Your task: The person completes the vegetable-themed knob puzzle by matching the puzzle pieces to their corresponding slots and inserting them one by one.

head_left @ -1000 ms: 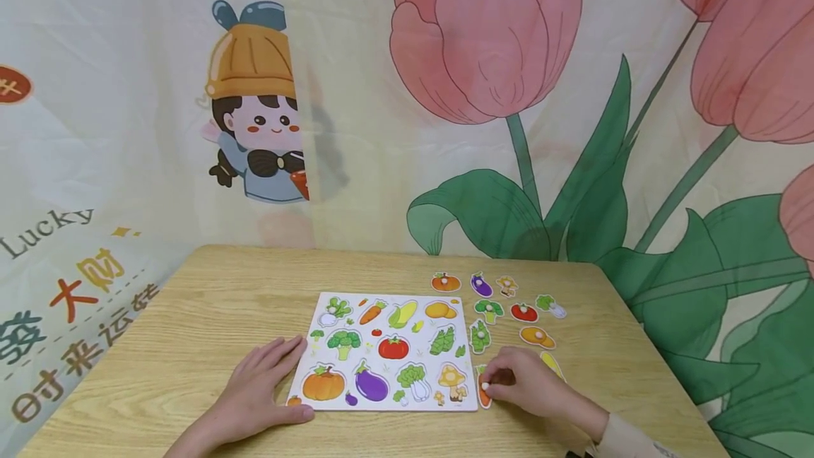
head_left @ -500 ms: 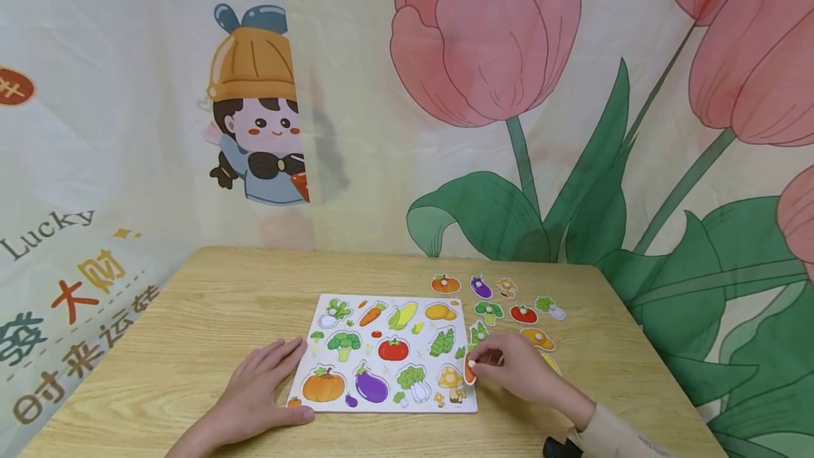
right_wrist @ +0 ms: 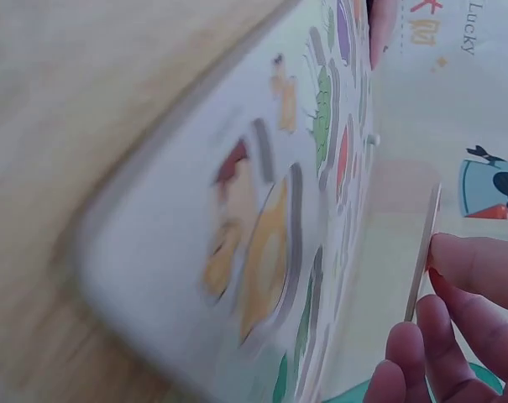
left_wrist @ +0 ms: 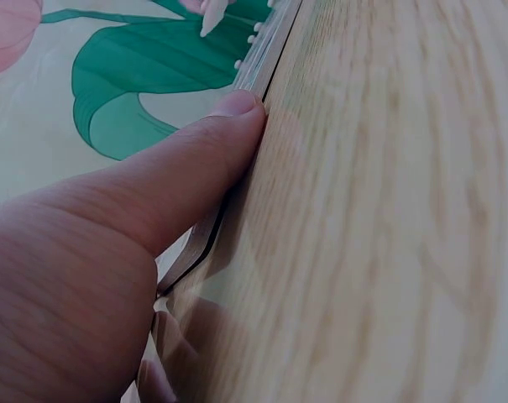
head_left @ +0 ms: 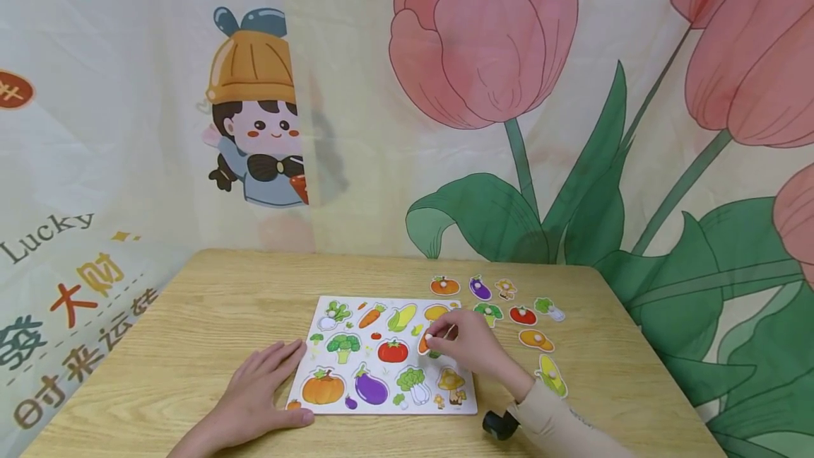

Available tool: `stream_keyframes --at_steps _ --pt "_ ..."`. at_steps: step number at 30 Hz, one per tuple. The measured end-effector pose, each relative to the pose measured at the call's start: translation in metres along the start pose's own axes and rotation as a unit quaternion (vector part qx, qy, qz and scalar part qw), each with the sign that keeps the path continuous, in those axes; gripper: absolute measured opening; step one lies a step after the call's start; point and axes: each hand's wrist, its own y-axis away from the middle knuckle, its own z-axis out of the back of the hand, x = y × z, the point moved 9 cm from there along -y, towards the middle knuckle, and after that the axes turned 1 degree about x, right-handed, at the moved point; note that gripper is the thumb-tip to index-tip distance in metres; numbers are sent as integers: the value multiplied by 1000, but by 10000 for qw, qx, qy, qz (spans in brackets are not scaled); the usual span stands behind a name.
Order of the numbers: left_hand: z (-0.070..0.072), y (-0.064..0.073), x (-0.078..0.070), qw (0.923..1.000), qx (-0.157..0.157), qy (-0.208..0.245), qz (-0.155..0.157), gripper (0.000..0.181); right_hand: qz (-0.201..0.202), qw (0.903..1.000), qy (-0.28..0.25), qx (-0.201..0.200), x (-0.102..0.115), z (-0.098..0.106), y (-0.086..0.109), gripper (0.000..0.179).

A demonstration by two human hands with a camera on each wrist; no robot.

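Note:
A white vegetable puzzle board [head_left: 362, 408] lies flat on the wooden table, with printed recesses. In its top left recess sits a knobbed radish piece [head_left: 331, 315]. My left hand [head_left: 257, 384] rests at the board's left side, fingers fairly straight. Its thumb [left_wrist: 186, 164] lies against the front edge in the left wrist view. My right hand [head_left: 473, 345] pinches the white knob of a carrot piece [head_left: 423, 343] over the board's right part, hiding much of the green recess there. In the right wrist view the carrot piece [right_wrist: 423, 252] appears edge-on, raised above the board.
Right of the board lie several loose knobbed pieces, among them a pumpkin [head_left: 444, 285], an eggplant [head_left: 480, 288], a tomato [head_left: 523, 315] and corn [head_left: 550, 377]. A black device [head_left: 499, 425] sits by the right sleeve. A printed curtain [head_left: 356, 161] hangs behind the table.
The right hand has lifted the carrot piece from the table beside the board and carried it left and away from me, over the board. The left hand has stayed in place.

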Motion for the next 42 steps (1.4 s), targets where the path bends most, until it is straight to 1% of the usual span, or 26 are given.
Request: stream_keyframes --at_steps 8,14,24,27,34,38,42 --pt "2 0 -2 9999 -76 30 -59 114 -27 9999 6 -159 13 -21 -27 4" --pt "2 2 -1 10000 -69 30 -27 114 -298 9992 -152 -212 16 -33 -45 4" --pt "3 2 -1 10000 -81 29 -35 114 -675 9971 -177 -311 21 -56 -72 6" --pt "3 2 -2 10000 -67 48 -28 114 -803 9962 -164 -291 23 -60 -78 7" --pt "2 1 -2 9999 -79 42 -52 114 -883 9955 -275 -205 23 -71 -89 10" --pt "2 1 -1 9999 -111 21 -87 114 -1041 9936 -430 -120 20 -78 -92 9" --pt "2 1 -1 9999 -112 31 -94 114 -1141 9917 -577 -127 20 -81 -92 8"
